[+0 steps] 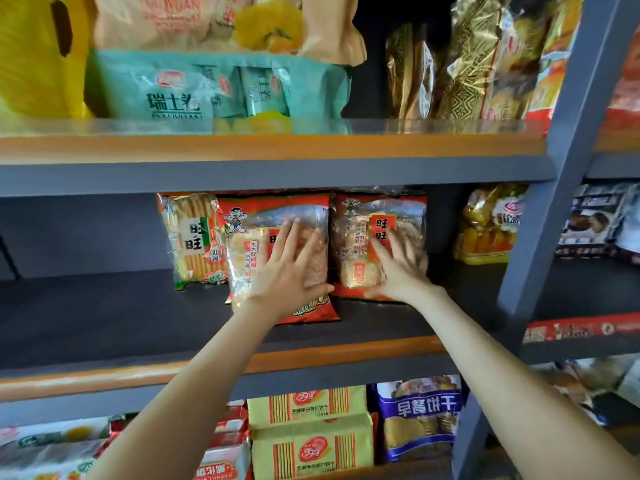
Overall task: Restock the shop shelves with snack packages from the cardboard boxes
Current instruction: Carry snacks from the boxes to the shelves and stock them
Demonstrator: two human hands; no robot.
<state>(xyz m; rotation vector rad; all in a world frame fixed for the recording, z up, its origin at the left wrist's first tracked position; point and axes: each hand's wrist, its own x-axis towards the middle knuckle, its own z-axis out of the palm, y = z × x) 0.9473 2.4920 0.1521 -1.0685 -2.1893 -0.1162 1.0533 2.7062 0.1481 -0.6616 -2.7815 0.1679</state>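
The red rice-cracker packet (277, 211) stood upright towards the back of the middle shelf (104, 323), its bottom edge jutting forward onto the dark board. My left hand (287, 268) lay flat on its clear front, fingers straight and spread, thumb out near its right edge, gripping nothing. Just right of that packet, touching it, stood a second red packet (381, 207) of the same kind, and my right hand (398, 271) pressed against it with fingers straight as well, palm low on the pack.

Just left of the red rice-cracker packet a green-and-orange cracker packet (192, 237) leaned, partly tucked behind it. Further left of it the board was dark and I could not make out anything there. Well to its right sat a yellow snack bag (488, 226), and beyond that the grey upright post (554, 209) cut across the view, with a dark packet (595, 220) in the next bay.

Above the red packet, one shelf up, lay a teal packet (214, 88) behind a clear lip, a yellow bag (31, 57) to its left and gold foil packs (478, 64) to its right. Below the red packet, under my forearms, were yellow biscuit boxes (311, 427) and a blue biscuit packet (419, 410).
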